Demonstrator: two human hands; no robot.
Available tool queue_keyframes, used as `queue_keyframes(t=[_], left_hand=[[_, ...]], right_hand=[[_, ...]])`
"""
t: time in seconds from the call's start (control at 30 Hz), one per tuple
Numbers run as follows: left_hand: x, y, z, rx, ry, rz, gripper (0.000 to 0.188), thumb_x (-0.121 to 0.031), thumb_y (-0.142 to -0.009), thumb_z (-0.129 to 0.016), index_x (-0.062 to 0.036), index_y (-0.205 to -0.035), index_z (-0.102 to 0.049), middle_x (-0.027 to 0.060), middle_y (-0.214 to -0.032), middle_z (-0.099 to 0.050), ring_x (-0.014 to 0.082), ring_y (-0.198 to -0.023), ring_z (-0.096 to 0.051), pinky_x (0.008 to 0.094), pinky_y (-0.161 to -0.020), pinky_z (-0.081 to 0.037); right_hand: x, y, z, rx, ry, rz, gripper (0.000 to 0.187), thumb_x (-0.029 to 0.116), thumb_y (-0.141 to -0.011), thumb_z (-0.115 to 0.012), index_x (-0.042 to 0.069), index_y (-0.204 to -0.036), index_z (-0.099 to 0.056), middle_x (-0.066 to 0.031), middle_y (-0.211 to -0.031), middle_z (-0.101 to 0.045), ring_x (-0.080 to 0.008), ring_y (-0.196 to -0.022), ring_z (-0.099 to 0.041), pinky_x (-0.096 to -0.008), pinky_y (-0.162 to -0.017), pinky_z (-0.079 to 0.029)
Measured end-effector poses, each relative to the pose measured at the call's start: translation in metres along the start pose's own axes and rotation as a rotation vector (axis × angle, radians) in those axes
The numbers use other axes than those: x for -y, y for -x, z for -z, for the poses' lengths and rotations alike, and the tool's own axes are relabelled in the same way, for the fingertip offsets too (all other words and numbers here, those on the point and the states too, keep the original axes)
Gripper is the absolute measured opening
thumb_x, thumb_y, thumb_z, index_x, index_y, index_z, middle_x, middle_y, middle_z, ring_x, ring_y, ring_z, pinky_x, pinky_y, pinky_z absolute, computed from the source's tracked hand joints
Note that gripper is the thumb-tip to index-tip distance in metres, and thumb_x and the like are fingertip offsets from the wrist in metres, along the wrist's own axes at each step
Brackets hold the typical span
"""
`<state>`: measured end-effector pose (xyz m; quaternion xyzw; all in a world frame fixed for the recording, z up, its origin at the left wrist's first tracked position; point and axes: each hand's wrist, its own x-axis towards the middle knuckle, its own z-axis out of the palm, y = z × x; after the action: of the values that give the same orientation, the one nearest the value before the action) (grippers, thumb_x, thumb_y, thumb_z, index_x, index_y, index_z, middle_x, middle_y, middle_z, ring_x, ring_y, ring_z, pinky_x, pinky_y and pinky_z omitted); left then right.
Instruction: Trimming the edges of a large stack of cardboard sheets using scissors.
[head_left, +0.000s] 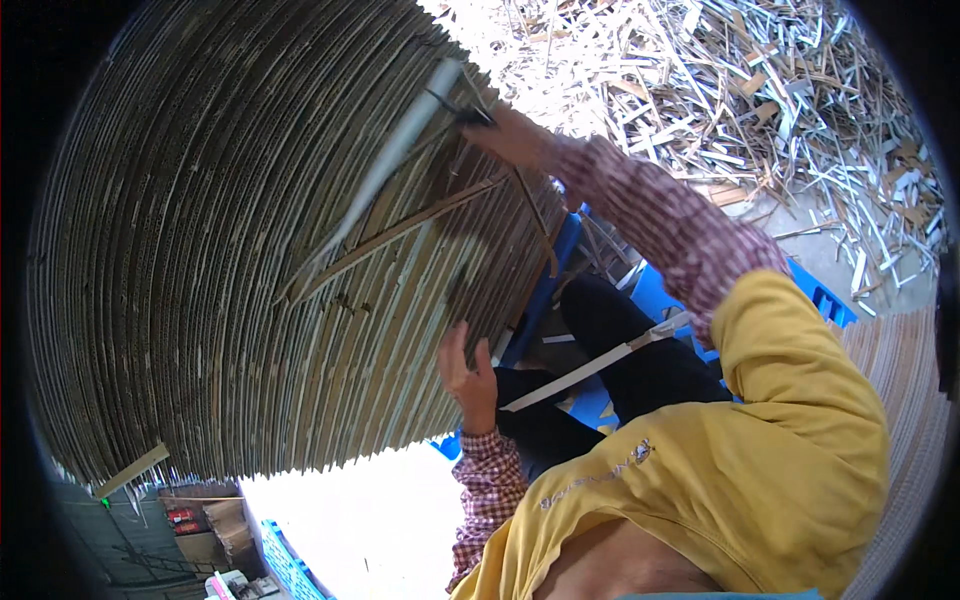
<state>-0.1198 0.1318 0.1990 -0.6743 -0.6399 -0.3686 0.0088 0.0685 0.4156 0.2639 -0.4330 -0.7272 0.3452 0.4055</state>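
Note:
A tall stack of corrugated cardboard sheets [210,250] fills the left and upper middle, with its layered cut edges facing me. My left hand [466,380] lies against the near edges of the stack, fingers stretched and apart, holding nothing. Over the far part of the stack, my right hand [510,137] is closed around something dark that motion blur hides. Beside those fingers, a pale, blurred strip [400,140] slants across the sheets. A brown cardboard strip [400,230] lies across the edges between my hands.
Heaps of cardboard offcuts [740,100] cover the floor at the far right. A loose pale strip [590,372] crosses my legs. Blue plastic pallets [655,290] are by my knees, and another cardboard stack [900,370] stands at the right edge.

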Motion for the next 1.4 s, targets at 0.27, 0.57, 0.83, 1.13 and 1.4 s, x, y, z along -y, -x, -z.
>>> queue_keyframes(t=[0.27,0.57,0.83,1.13,1.4], left_hand=[[-0.029,-0.171,0.053,0.17,-0.872,-0.501,0.066,-0.024,-0.073,-0.067,-0.0104,-0.129,-0.036,0.0153,-0.132,-0.031,0.0335,-0.123,-0.027,0.0542,-0.095,-0.023],[0.0,-0.154,0.054,0.072,-0.871,-0.447,0.015,-0.017,-0.079,-0.059,-0.0048,-0.084,-0.052,0.0098,-0.066,-0.054,0.0234,-0.063,-0.053,0.0365,-0.06,-0.04],[-0.029,0.054,0.051,0.917,-0.537,-0.261,0.023,-0.022,-0.079,-0.051,-0.0056,-0.094,-0.054,0.014,-0.071,-0.053,0.0279,-0.062,-0.054,0.0402,-0.046,-0.039],[-0.044,-0.022,0.05,0.108,-0.183,-0.093,0.05,-0.025,-0.079,-0.06,-0.0045,-0.121,-0.041,0.0145,-0.118,-0.046,0.0323,-0.111,-0.041,0.0439,-0.09,-0.035],[-0.02,-0.126,0.08,-0.09,-0.312,-0.187,0.047,-0.024,-0.083,-0.056,-0.0066,-0.123,-0.041,0.0165,-0.124,-0.037,0.0326,-0.114,-0.036,0.0452,-0.092,-0.034]], right_hand=[[-0.015,0.126,0.025,0.438,-0.406,-0.386,0.037,0.036,-0.079,-0.058,0.0,-0.072,-0.064,-0.0043,-0.062,-0.059,-0.0109,-0.065,-0.056,-0.0279,-0.062,-0.046],[-0.042,0.161,0.163,0.422,-0.291,-0.124,0.042,0.04,-0.083,-0.048,0.002,-0.089,-0.066,-0.0082,-0.092,-0.063,-0.0112,-0.078,-0.055,-0.0242,-0.067,-0.041],[0.026,0.011,0.051,0.394,-0.032,0.013,0.049,0.054,-0.078,-0.052,0.009,-0.084,-0.069,-0.0045,-0.074,-0.062,-0.013,-0.067,-0.054,-0.0287,-0.061,-0.041],[0.014,0.031,-0.017,0.31,0.032,0.141,0.045,0.045,-0.081,-0.053,0.001,-0.077,-0.062,-0.0073,-0.058,-0.056,-0.0171,-0.051,-0.055,-0.0315,-0.048,-0.045],[0.017,0.043,0.02,0.428,-0.09,-0.01,0.054,0.054,-0.077,-0.054,0.001,-0.081,-0.064,-0.0078,-0.064,-0.059,-0.0176,-0.067,-0.057,-0.0351,-0.064,-0.044]])
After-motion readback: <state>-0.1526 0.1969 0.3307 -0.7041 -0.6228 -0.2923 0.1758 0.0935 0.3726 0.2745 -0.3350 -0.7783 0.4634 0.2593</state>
